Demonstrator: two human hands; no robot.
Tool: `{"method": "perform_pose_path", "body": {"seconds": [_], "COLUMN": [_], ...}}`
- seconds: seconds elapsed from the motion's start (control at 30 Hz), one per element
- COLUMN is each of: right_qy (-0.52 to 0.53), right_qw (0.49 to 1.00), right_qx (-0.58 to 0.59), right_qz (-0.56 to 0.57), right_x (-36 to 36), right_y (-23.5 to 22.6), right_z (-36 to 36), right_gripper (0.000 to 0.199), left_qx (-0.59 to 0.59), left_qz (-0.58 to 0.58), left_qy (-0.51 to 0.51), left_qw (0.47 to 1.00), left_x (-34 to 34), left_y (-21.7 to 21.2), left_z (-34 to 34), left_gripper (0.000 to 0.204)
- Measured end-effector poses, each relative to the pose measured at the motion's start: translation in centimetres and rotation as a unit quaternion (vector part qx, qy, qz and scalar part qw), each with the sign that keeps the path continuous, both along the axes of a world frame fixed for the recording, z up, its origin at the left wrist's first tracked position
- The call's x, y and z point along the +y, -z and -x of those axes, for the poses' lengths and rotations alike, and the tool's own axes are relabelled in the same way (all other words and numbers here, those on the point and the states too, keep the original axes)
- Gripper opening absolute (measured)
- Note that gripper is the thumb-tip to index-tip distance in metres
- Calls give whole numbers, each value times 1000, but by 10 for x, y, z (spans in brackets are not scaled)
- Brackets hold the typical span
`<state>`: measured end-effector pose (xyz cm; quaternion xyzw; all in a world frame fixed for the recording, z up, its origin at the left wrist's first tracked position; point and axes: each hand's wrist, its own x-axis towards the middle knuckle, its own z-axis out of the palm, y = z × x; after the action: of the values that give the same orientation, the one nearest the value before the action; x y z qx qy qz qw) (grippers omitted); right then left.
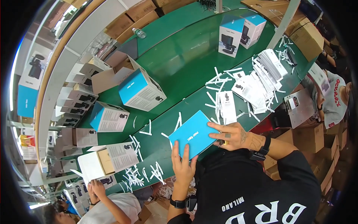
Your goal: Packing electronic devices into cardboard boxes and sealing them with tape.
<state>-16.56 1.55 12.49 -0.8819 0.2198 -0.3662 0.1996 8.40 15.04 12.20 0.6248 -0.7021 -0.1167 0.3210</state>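
Observation:
A blue and white product box is held between my two hands over the near edge of the green table, its blue face turned up. My left hand grips its near left side, with fingers spread across the blue face. At the right end my right hand is wrapped round the edge, a ring on one finger. The undersides of both hands' grip are hidden by the box. Just beyond the box lies a white printed leaflet, and loose white paper strips are scattered around it.
A heap of printed leaflets lies to the right. Blue and white boxes stand left; two more boxes stand far right. At lower left a co-worker's hands touch an open white box. Another person sits at right.

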Motion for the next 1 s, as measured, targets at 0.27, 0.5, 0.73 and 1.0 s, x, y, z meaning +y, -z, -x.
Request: {"method": "perform_pose_path", "body": {"seconds": [0.27, 0.5, 0.73, 1.0], "right_qy": [0, -31, 40, 52], "right_qw": [998, 997, 976, 962], "right_qx": [59, -49, -68, 36], "right_qz": [9, -41, -201, -265], "right_x": [3, 4, 16, 16], "right_y": [11, 33, 29, 24], "right_z": [11, 2, -7, 6], "right_gripper": [53, 55, 84, 98], "left_qx": [-128, -275, -128, -235], "left_qz": [-59, -125, -132, -127], "left_qy": [75, 119, 98, 112], "left_qw": [987, 946, 978, 957], "left_x": [-7, -17, -47, -47], "left_y": [-18, -38, -40, -27], "left_z": [-9, -9, 8, 18], "left_gripper": [74, 73, 80, 83]}}
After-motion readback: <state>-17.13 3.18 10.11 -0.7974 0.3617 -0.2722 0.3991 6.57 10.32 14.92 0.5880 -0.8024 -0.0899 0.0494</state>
